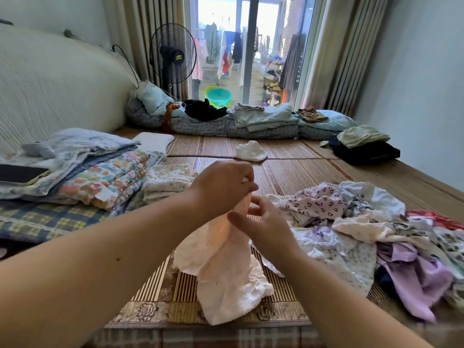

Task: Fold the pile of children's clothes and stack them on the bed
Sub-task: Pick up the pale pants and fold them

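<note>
The pale pink garment (226, 267) hangs unfolded, its top pinched by the left hand (223, 184), with the right hand (261, 222) curled round it just below. Left of it lies a small folded stack (168, 183); right of it, a large unfolded pile (364, 227). Most of the folding seems left.

Head-worn, forward-down, close, edges seemingly warped

Daylit glass door (268, 33) w/ beige curtains (346, 54), standing fan (172, 55), pale walls (421, 71), woven bamboo mat (296, 169)
</note>
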Demonstrator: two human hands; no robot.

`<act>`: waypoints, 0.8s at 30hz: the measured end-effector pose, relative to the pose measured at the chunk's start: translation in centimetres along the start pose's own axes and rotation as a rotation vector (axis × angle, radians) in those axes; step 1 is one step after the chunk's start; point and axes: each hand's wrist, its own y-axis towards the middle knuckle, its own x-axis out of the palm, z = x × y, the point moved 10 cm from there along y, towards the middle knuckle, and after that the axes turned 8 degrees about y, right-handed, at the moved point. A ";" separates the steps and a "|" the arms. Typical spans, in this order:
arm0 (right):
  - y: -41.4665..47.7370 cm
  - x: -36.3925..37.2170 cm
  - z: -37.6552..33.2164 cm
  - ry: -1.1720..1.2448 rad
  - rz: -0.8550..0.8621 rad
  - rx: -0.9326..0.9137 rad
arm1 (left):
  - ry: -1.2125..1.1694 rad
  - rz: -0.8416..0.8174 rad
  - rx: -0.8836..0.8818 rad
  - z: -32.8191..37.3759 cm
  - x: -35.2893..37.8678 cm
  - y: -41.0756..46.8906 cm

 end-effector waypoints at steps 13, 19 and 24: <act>2.4 -4.0 -5.2 -0.833 -0.005 -0.423 | 0.117 -0.131 0.087 -3.6 -3.5 1.9; 4.0 -6.5 -9.2 -0.825 -0.091 -0.361 | 0.254 -0.223 0.176 -4.9 -3.7 0.9; 5.3 -8.5 -12.3 -0.546 -0.052 -0.275 | 0.064 -0.117 -0.080 -8.0 -5.8 1.9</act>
